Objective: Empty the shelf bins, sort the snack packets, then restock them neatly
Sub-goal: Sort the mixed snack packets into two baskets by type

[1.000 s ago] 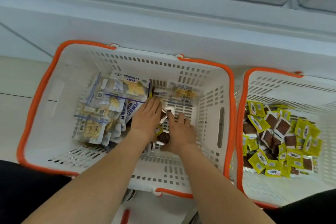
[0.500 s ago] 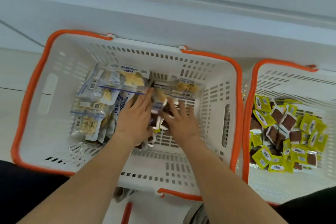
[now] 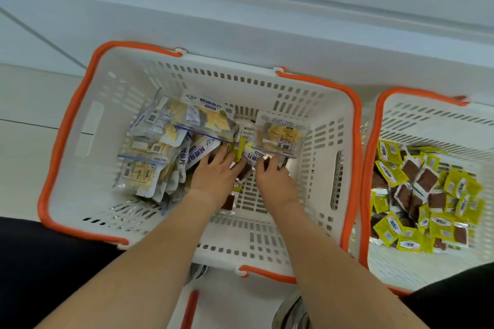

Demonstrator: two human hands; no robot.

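- In the middle of the large basket (image 3: 112, 93), white with an orange rim, both hands are down among the snack packets, side by side and just apart.
- The left hand (image 3: 213, 172) lies palm-down with its fingers fairly straight, their tips resting on packets at its 12 o'clock. It grasps nothing.
- The right hand (image 3: 272, 177) has its fingers curled under. The knuckles sit at the lower edge of the single clear packet (image 3: 278, 133), which is at its 12 o'clock. I cannot tell whether the fingers pinch anything.
- The pile of clear fish-slice packets (image 3: 160, 147) lies from 9 to 11 o'clock of the left hand, touching its thumb side. At least six show, overlapped, so the exact count cannot be told.
- One small yellow packet (image 3: 238, 147) stands tilted between the two hands, at 1 o'clock of the left.
- One brown packet (image 3: 244, 171) lies in the gap between the hands, and a second brown packet (image 3: 228, 201) lies beside the left wrist at 5 o'clock.
- There are two baskets. The second basket (image 3: 427, 115) stands at 3 o'clock of the first, the rims nearly touching.
- The second basket holds a heap of yellow and brown small packets (image 3: 427, 189), several dozen, too many to count, well apart from both hands.
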